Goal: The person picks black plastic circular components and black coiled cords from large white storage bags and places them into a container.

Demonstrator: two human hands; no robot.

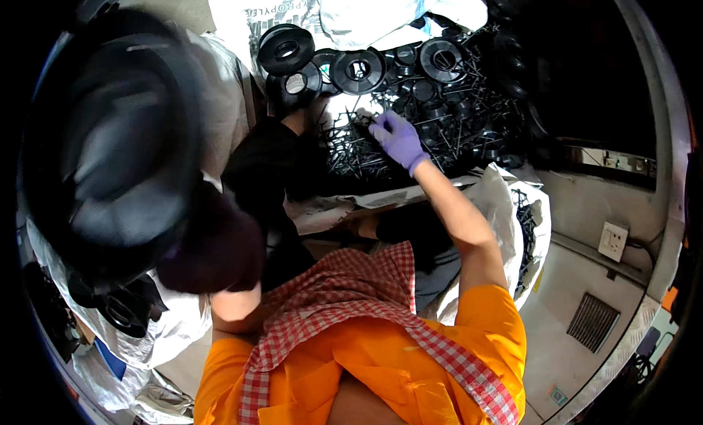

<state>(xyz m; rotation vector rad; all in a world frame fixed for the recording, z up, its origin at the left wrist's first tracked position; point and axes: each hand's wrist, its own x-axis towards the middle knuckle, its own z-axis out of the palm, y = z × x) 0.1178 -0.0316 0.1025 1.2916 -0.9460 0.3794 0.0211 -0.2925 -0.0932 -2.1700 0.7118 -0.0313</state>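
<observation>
My left hand point(212, 242), in a dark purple glove, is raised at the left behind a large black round plastic part point(132, 213). The part is blurred by motion and close to the view. The hand appears to grip its lower right rim, though the fingers are hidden. Over a heap of thin black plastic sticks point(359, 150), my right hand point(399, 142) reaches forward in a light purple glove. Its fingers are bent together at the sticks; whatever sits between the fingertips is too small to make out.
Black ring-shaped discs point(359, 71) and round caps point(423, 90) lie at the heap's far side. A white woven sack point(395, 15) lies behind them. Another white sack point(538, 213) with black sticks stands at right, near a wall socket point(613, 241). My dark-trousered leg point(263, 161) extends between the hands.
</observation>
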